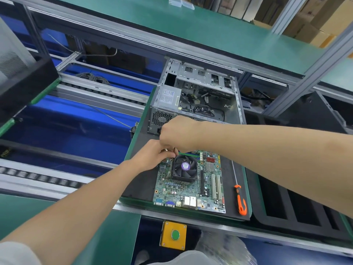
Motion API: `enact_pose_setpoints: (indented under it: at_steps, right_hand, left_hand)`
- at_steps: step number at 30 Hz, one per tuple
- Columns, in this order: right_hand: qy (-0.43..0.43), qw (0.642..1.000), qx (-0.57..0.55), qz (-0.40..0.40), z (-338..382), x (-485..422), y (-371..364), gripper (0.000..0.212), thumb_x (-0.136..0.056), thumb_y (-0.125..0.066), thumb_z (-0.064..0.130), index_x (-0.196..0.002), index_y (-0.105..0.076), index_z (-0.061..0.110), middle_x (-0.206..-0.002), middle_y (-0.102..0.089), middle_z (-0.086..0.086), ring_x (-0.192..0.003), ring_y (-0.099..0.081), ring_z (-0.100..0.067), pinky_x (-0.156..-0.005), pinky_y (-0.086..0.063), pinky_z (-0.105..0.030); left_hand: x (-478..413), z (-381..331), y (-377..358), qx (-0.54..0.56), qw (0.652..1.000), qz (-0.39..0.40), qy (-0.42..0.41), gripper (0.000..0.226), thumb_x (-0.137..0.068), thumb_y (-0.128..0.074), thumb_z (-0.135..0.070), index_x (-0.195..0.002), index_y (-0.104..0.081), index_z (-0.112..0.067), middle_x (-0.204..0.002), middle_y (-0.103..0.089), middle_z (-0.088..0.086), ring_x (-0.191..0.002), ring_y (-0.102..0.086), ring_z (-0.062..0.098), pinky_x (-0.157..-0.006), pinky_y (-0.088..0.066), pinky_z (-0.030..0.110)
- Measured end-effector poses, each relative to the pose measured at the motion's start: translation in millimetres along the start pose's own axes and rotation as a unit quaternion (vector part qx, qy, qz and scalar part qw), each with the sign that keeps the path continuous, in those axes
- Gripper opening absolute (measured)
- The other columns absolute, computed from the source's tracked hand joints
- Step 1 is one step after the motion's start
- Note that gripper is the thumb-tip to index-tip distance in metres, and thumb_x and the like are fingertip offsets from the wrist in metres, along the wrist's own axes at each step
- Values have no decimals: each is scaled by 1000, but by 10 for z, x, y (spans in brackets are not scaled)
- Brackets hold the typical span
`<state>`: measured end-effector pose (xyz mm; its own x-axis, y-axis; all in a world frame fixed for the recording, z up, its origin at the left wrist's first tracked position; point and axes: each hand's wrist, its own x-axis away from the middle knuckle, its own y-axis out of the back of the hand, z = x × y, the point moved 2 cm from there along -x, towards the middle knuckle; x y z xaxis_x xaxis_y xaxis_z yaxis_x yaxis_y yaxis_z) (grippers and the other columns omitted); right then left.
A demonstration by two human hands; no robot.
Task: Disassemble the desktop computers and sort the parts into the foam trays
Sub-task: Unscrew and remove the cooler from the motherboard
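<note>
A green motherboard point(191, 186) lies flat on the black mat point(141, 180), with a black cooler fan point(184, 168) on it. My left hand point(152, 155) pinches at the fan's far left corner, where thin wires show. My right hand point(175, 132) is curled just above it, fingers down at the same corner; what it holds is hidden. Behind them stands the open grey computer case point(198, 96) with its power supply point(168, 97) and loose cables inside. A black foam tray point(286, 211) with long slots sits to the right.
An orange-handled screwdriver point(241, 201) lies on the mat right of the board. A yellow box with a green button point(174, 235) hangs below the bench edge. Roller conveyor rails point(95, 92) run at left, with another black case point(24, 81) at far left.
</note>
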<state>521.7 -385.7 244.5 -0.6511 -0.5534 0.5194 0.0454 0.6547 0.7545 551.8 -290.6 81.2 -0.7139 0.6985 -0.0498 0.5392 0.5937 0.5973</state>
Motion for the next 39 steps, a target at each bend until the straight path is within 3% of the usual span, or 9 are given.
enact_pose_setpoints:
  at_steps: [4, 6, 9, 13, 17, 21, 26, 30, 39]
  right_hand:
    - [-106, 988, -102, 34, -98, 37, 11, 22, -93, -64, 35, -85, -59, 15, -74, -53, 0, -76, -63, -26, -54, -47, -30]
    - [-199, 945, -231, 116, -191, 25, -29, 46, -97, -57, 52, -77, -59, 11, -68, -63, -2, -61, -67, -20, -49, -46, -26]
    - [-235, 869, -333, 281, -172, -43, -102, 49, -109, -40, 42, -75, -57, 10, -59, -64, -3, -35, -50, -13, -47, -41, -24]
    - [-181, 943, -190, 206, -122, -89, -143, 35, -102, -53, 31, -78, -70, 12, -67, -70, 2, -64, -63, -13, -55, -46, -26]
    - [-97, 993, -25, 69, 0, -40, -90, 9, -93, -67, 15, -89, -59, 17, -69, -41, 0, -59, -47, -21, -49, -37, -30]
    - [-59, 997, 0, 55, -3, -17, -90, 2, -95, -63, 16, -95, -62, 18, -78, -45, -1, -67, -50, -24, -56, -41, -32]
    - [-205, 951, -196, 125, -243, -5, -36, 51, -100, -52, 55, -84, -64, 8, -55, -67, 2, -53, -65, -17, -52, -47, -29]
    - [-217, 892, -277, 285, -214, -66, -70, 57, -109, -35, 31, -63, -59, 9, -62, -71, 0, -45, -55, -15, -56, -48, -26]
    - [-34, 998, 8, 57, 1, -6, -51, 8, -93, -66, 15, -101, -67, 17, -73, -45, -1, -60, -44, -21, -50, -37, -31]
  left_hand:
    - [7, -63, 8, -11, 1000, -17, -19, 8, -95, -72, -22, -92, -78, -25, -80, -67, -24, -77, -62, -6, -66, -40, 10]
    - [-5, -91, 2, -15, 999, -15, -26, 6, -94, -74, -19, -91, -78, -22, -80, -66, -25, -76, -61, -10, -68, -40, 8]
    - [-20, -107, 7, -15, 1000, 0, -20, 5, -94, -74, -19, -95, -79, -20, -89, -74, -15, -80, -65, -1, -77, -51, 24]
    - [-23, -65, -4, 10, 1000, 2, -16, 9, -94, -75, -23, -99, -78, -29, -87, -72, -27, -82, -67, -1, -76, -52, 20]
    - [-25, -13, -25, -4, 1000, 3, -10, 14, -95, -73, -24, -87, -73, -36, -85, -68, -34, -79, -64, -4, -68, -44, 10]
    - [-36, 1, -31, -11, 1000, 3, 11, 11, -94, -73, -23, -86, -76, -30, -82, -72, -24, -82, -66, 0, -75, -51, 23]
    - [-39, -64, -10, -18, 1000, -6, -15, 7, -93, -75, -20, -90, -75, -26, -77, -65, -39, -69, -59, -12, -63, -38, 6]
    - [-22, -50, -20, -2, 1000, 0, 1, 13, -91, -77, -23, -85, -75, -34, -79, -69, -32, -73, -63, 1, -68, -48, 23]
    - [-22, 8, -65, 19, 999, -6, 33, 2, -91, -77, -25, -90, -77, -23, -83, -74, -12, -79, -67, 14, -78, -55, 41]
